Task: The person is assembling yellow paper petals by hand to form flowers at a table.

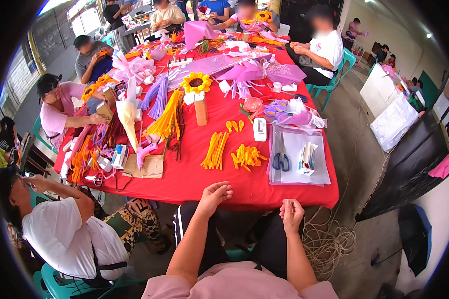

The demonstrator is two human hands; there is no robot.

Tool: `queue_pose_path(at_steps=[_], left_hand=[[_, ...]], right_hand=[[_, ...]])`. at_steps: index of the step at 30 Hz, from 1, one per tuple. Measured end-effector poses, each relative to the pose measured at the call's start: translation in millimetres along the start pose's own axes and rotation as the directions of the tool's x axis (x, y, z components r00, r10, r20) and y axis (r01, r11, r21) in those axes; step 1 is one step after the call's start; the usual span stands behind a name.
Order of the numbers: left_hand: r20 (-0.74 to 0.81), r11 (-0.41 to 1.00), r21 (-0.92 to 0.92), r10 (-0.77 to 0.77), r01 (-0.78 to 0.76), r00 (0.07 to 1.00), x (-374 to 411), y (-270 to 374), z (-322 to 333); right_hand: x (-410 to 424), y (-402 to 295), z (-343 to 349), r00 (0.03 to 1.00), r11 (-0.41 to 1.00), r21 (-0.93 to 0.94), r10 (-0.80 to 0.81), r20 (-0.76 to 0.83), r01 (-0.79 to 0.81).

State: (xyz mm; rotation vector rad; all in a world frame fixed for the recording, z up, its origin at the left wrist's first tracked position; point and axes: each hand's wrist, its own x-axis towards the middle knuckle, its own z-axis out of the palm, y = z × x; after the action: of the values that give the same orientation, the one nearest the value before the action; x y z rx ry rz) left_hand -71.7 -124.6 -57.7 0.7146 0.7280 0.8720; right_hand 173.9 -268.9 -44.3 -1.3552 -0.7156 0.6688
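My left hand (216, 196) hovers at the table's front edge, fingers loosely bent, with nothing visible in it. Farther right, my right hand (292, 215) is curled, and the inside of its grip is hidden. Beyond my left hand lie a bundle of long orange fuzzy stems (214, 151) and a pile of short bent orange pieces (249, 156). Several small orange loops (235, 126) rest behind them, beside a white tape dispenser (260, 129). Blue-handled scissors (281, 159) and an opened small box (307, 159) lie on stacked translucent wrapping sheets (297, 178).
A red cloth (187, 175) covers the table. A sunflower made of fuzzy stems (196, 82) stands by a brown block (201, 112). A pink glue gun (145, 153) rests on cardboard (151, 167). A person in white (67, 231) sits at my left. Coiled cord (329, 243) lies on the floor.
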Motion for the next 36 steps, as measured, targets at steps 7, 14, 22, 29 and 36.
queue_pose_path(at_steps=[7,14,22,29,36], left_hand=[[-0.148,0.873,0.482,0.172,-0.081,0.974,35.8,3.8,27.2],[-0.104,0.230,0.967,0.741,-0.105,0.663,102.2,24.1,24.0],[-0.133,0.046,0.989,0.685,0.140,0.717,111.2,24.9,12.9],[-0.361,0.425,0.901,0.619,0.089,0.698,95.0,31.2,14.8],[-0.459,0.992,0.115,0.101,-0.054,0.882,65.0,21.1,-5.1]], right_hand=[[-10.4,-21.8,4.7,0.997,0.999,0.032,-0.042,0.072,0.040],[-15.9,-31.4,9.8,0.989,0.998,0.001,-0.069,0.132,0.069],[-15.1,-31.8,16.1,0.982,0.993,-0.008,-0.118,0.147,0.120],[-15.6,-32.8,15.4,0.977,0.989,-0.051,-0.130,0.171,0.140],[-19.9,-31.3,16.7,0.978,0.992,-0.015,-0.121,0.172,0.126]])
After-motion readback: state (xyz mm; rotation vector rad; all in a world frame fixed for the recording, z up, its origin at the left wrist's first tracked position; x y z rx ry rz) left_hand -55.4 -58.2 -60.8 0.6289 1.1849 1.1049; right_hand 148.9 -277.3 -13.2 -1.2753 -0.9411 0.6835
